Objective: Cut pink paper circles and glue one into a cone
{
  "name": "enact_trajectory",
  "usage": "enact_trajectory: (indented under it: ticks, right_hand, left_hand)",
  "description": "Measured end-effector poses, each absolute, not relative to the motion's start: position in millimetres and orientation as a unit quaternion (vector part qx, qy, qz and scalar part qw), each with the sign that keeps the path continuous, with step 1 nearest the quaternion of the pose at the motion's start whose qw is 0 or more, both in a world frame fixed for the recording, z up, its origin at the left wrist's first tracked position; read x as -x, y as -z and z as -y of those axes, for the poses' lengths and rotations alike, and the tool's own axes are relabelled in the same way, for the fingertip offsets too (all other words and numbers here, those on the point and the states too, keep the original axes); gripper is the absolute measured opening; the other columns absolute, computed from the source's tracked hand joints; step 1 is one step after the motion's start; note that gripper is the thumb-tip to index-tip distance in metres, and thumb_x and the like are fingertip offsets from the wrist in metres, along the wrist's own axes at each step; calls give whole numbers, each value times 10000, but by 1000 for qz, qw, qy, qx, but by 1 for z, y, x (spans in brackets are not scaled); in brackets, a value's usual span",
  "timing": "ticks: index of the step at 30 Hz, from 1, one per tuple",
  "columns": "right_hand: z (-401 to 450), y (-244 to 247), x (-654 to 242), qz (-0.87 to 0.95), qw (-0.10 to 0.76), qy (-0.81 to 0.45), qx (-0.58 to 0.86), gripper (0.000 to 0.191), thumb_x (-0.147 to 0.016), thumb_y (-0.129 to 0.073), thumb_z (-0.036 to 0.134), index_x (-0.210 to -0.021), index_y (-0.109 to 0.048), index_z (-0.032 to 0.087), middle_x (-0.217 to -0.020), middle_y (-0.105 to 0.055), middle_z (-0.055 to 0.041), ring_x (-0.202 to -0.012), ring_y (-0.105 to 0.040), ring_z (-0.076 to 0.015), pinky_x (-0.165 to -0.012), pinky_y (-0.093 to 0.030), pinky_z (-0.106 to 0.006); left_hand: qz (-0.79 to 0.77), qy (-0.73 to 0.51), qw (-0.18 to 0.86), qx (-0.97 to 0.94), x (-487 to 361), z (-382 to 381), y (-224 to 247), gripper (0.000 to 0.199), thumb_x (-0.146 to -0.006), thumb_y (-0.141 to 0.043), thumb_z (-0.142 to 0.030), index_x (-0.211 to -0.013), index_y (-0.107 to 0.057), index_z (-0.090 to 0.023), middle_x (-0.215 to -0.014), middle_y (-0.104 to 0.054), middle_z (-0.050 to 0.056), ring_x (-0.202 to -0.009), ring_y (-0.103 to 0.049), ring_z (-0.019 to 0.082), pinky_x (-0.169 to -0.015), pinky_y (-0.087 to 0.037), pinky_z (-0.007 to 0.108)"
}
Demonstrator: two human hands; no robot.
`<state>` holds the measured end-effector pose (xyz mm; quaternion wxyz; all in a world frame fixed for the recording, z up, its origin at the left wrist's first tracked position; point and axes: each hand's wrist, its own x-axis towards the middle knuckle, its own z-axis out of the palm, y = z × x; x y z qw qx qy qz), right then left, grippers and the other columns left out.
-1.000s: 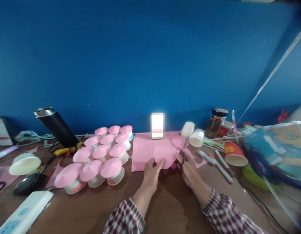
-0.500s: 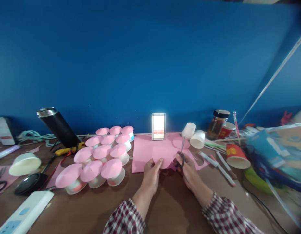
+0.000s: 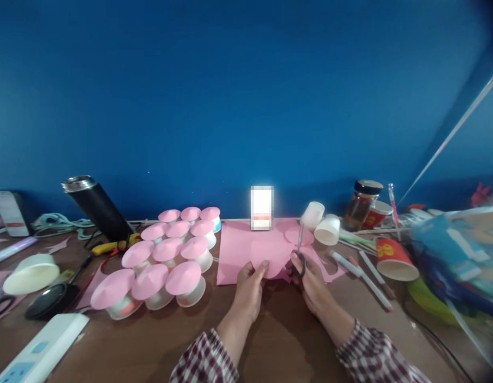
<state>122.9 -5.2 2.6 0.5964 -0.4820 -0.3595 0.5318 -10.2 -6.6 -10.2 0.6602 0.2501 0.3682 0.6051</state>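
My left hand (image 3: 249, 284) pinches the near-left edge of a pink paper piece (image 3: 270, 258) between thumb and fingers. A larger pink sheet (image 3: 233, 250) lies flat beneath it. My right hand (image 3: 309, 276) is closed round the dark handles of a pair of scissors (image 3: 300, 244), whose blades point away from me over the pink paper. A pink paper disc (image 3: 296, 234) lies beyond the blades, partly covered by them. Whether the blades touch the paper I cannot tell. Pink cut scraps (image 3: 334, 271) lie right of my right hand.
Rows of small cups topped with pink paper cones (image 3: 150, 282) stand to the left. Two white cups (image 3: 327, 230), markers (image 3: 366, 282), a red cup (image 3: 395, 260) and a jar (image 3: 361, 205) are at right. A lit phone (image 3: 262, 207) leans on the blue wall; a power strip (image 3: 42, 346) lies front left.
The view has shifted slightly, moving things at the right a little rightward. Both hands keep their holds on the paper and the scissors; otherwise little differs.
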Motion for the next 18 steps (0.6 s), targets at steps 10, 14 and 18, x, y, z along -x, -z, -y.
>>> enact_trajectory:
  ticks: [10,14,18]
  right_hand:
    - [4,1,-124,367,593,-532,480,361,-721,-719,492,-708,-566,166,-605,-551,15,-507,-454,-87,-415,-308,-178]
    - [5,-2,-124,366,590,-531,486,373,-694,-730,509,-696,-574,170,-603,-567,10,-499,-462,-95,-417,-312,-191]
    - [6,-4,-124,369,586,-532,487,356,-695,-732,495,-697,-578,175,-600,-574,10,-491,-465,-97,-415,-296,-195]
  left_hand:
    - [-365,-605,665,-244,10,7,10,210,-674,-763,-312,-744,-654,-147,-548,-529,-29,-571,-511,122,-597,-404,248]
    - [-369,-607,662,-241,10,7,9,212,-669,-769,-304,-685,-624,-150,-542,-521,-30,-559,-497,111,-563,-388,233]
    - [-369,-606,663,-240,10,7,5,235,-649,-782,-302,-721,-646,-124,-554,-538,-21,-572,-515,112,-585,-410,235]
